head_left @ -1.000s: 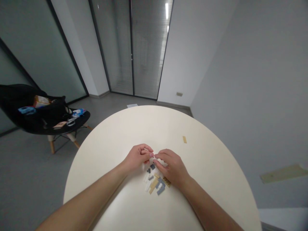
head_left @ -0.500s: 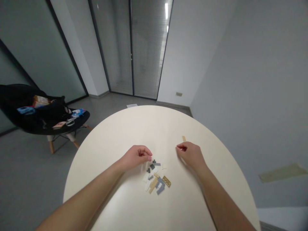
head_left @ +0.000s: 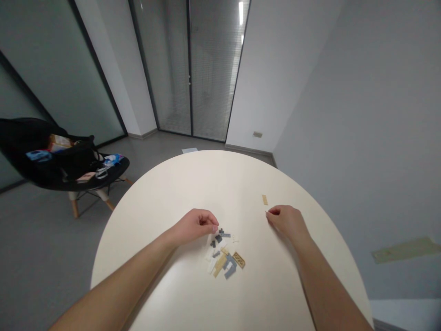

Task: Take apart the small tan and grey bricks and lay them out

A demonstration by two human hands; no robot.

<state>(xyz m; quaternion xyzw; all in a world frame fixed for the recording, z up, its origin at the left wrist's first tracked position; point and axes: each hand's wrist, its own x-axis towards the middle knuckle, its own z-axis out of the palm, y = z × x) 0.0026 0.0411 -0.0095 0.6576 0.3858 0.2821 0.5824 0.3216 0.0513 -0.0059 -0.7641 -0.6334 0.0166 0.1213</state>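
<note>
A loose pile of small building bricks (head_left: 230,265) in grey, white, tan and dark grey lies on the round cream table (head_left: 220,303). My left hand (head_left: 200,226) rests at the pile's upper left edge, thumb and fingertips brought together beside the dark grey pieces (head_left: 218,238); whatever they hold is hidden. Farther right, my right hand (head_left: 286,221) pinches at the tabletop, and anything in its fingertips is too small to name. Just beyond those fingertips is a flat tan brick (head_left: 264,199), apart from the pile. A tan studded plate (head_left: 239,260) is at the pile's right side.
A black chair (head_left: 20,156) with a dark bag and several packets stands left of the table. The wall (head_left: 361,138) rises close on the right, with a strip of tape (head_left: 406,250) on it. Glass doors (head_left: 189,69) are at the back.
My right hand has slid to the right along the tabletop, showing more of the flat tan brick. My left hand has stayed nearly still by the pile.
</note>
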